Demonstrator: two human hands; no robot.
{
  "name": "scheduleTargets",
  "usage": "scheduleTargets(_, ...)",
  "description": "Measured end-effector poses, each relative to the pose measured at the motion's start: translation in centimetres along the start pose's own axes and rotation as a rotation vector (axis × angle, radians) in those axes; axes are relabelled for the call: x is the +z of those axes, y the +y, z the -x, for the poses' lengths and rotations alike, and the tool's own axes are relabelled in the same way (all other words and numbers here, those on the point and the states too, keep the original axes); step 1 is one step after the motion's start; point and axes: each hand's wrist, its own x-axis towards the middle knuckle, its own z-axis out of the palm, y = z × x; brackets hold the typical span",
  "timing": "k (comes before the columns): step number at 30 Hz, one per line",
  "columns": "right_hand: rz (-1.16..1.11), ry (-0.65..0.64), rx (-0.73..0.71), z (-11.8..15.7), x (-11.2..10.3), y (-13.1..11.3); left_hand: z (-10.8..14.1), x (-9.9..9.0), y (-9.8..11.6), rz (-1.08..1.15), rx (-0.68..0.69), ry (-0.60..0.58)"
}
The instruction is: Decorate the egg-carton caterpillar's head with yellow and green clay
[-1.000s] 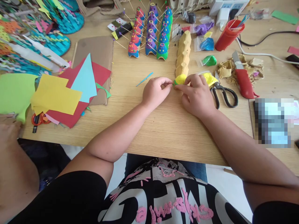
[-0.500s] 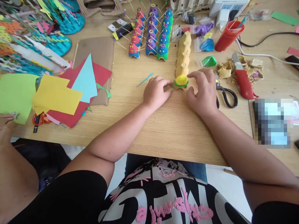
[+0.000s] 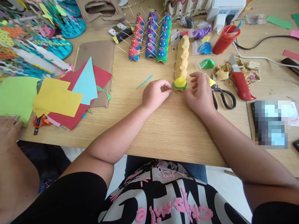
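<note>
In front of me lies a tan egg-carton strip [image 3: 181,57] with a row of bumps. Its nearest bump carries a yellow clay patch [image 3: 180,81], and a thin green clay strip [image 3: 179,87] curves along the patch's lower edge. At the strip's left end, my left hand [image 3: 156,94] has thumb and forefinger pinched together, a speck of green at the tips. My right hand [image 3: 200,95] is by the right end, its fingers curved and apart from the thumb. Scissors [image 3: 225,96] with black handles lie beside that hand, partly hidden.
Painted carton caterpillars [image 3: 150,42] stand at the back with pins sticking out. Bagged clay [image 3: 205,48], a red cup [image 3: 224,39] and a red-handled knife [image 3: 241,82] lie right. Coloured paper [image 3: 58,96], a blue stick [image 3: 144,81] and another person's hand [image 3: 9,127] are left.
My right forefinger has drawn back from the yellow clay and the right hand has turned slightly. My left fingertips have shifted a little lower. The other person's hand has moved further over the green paper.
</note>
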Motion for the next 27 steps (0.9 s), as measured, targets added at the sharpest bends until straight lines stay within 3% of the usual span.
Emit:
scheduleTargets(5, -0.018, -0.035, 0.009, 0.2, 0.0, -0.3, 0.0, 0.2, -0.2, 0.094, 0.007, 0.014)
scheduleTargets(15, -0.080, -0.108, 0.094, 0.1, -0.1, -0.9, 0.1, 0.0, 0.4, 0.035, 0.037, 0.005)
scheduleTargets(27, -0.078, -0.090, 0.102, -0.2, 0.2, -1.2, -0.1, 0.1, 0.5, 0.000, 0.068, 0.017)
